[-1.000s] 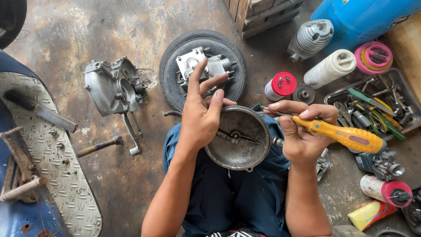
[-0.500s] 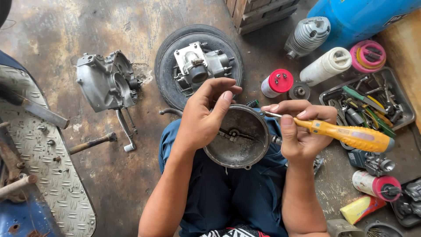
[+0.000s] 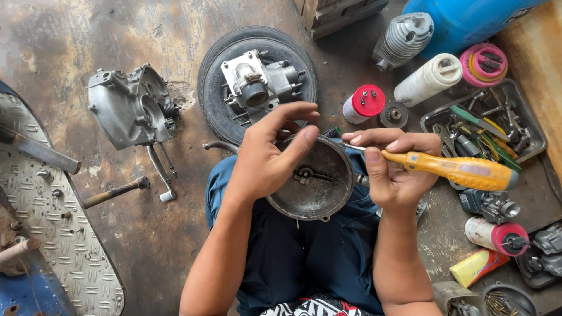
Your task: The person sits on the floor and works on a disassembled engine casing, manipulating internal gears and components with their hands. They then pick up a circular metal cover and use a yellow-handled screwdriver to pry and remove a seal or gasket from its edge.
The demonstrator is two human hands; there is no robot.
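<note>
A round, dirty metal drum cover (image 3: 319,187) rests on my lap, hollow side up. My left hand (image 3: 269,158) lies over its left rim, thumb reaching across the top edge and fingers curled above it. In my right hand (image 3: 392,169) is a screwdriver with a yellow-orange handle (image 3: 456,171); its thin shaft points left to the cover's upper right rim. A small mechanism sits in the cover's middle.
A tyre (image 3: 219,58) holding an engine part (image 3: 260,82) lies on the floor ahead. An engine casing (image 3: 129,108) sits to the left beside a hammer (image 3: 114,192). A metal tray of tools (image 3: 527,140), red-capped cans (image 3: 363,104) and a finned cylinder (image 3: 404,38) are on the right.
My left hand has lowered from an upright open pose and curled over the cover's rim. The screwdriver stays at the rim, and the view has shifted slightly.
</note>
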